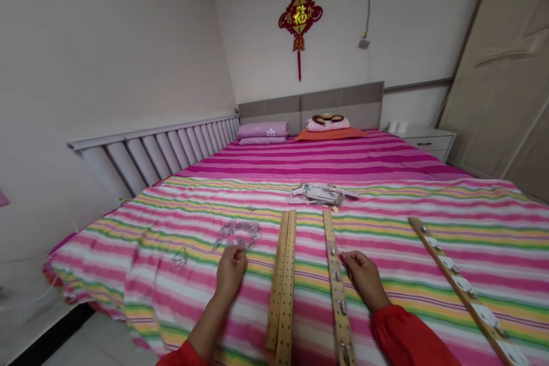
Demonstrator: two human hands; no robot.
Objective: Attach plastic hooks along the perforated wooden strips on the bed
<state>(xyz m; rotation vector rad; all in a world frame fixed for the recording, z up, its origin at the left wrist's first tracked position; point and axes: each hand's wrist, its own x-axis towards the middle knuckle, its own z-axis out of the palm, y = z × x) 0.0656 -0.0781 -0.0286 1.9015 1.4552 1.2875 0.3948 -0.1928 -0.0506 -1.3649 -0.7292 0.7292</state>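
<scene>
My left hand (231, 267) is closed, fingers curled together, just below a loose pile of small clear plastic packets (240, 233). Whatever it may hold is too small to make out. My right hand (364, 275) has its thumb and fingers pinched at the right edge of a narrow wooden strip (335, 289) with holes and several small metal fittings along it. What sits in that pinch, if anything, does not show. Between my hands lie two bare drilled wooden strips (281, 291), side by side.
Another wooden strip (454, 280) with white discs lies at the right. Beyond the strips rests a clear plastic package (319, 193). A thin tangled loop (180, 258) is at the left on the striped bedspread (146, 274). Folded bedding (263, 131) is by the headboard (274, 108).
</scene>
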